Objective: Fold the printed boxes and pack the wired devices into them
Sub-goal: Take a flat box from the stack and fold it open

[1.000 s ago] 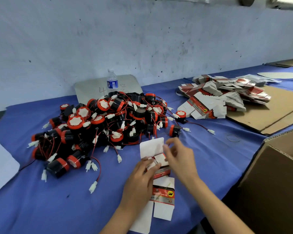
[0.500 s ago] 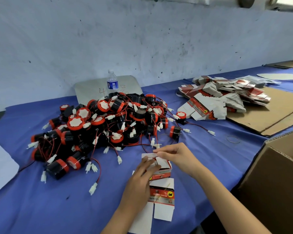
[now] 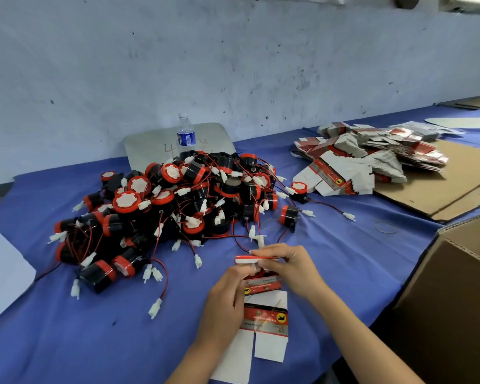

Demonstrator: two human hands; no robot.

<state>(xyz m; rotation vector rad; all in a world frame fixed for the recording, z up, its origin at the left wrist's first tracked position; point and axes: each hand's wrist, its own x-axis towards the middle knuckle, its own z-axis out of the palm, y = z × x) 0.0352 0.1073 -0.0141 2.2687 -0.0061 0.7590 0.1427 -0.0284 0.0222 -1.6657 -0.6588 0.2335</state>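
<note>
A small red and white printed box (image 3: 262, 284) stands on the blue table cloth in front of me. My left hand (image 3: 225, 303) grips its left side. My right hand (image 3: 286, 266) pinches the box's top flap (image 3: 244, 259), which lies nearly flat over the opening. Whatever is inside the box is hidden. Under the box lies a flat unfolded box blank (image 3: 266, 328). A big pile of black and red wired devices (image 3: 178, 206) with white plugs covers the table beyond my hands. A stack of flat printed boxes (image 3: 372, 159) sits at the back right.
An open brown carton (image 3: 460, 286) stands at the right edge. Cardboard sheets (image 3: 455, 184) lie under the box stack. A water bottle (image 3: 185, 137) stands against a grey board at the wall. A white sheet (image 3: 3, 273) lies at the left. A rubber band (image 3: 385, 227) lies on the cloth.
The box's white top flap stood upright a second ago; my right hand has folded it down over the opening. My left hand stayed on the box's side.
</note>
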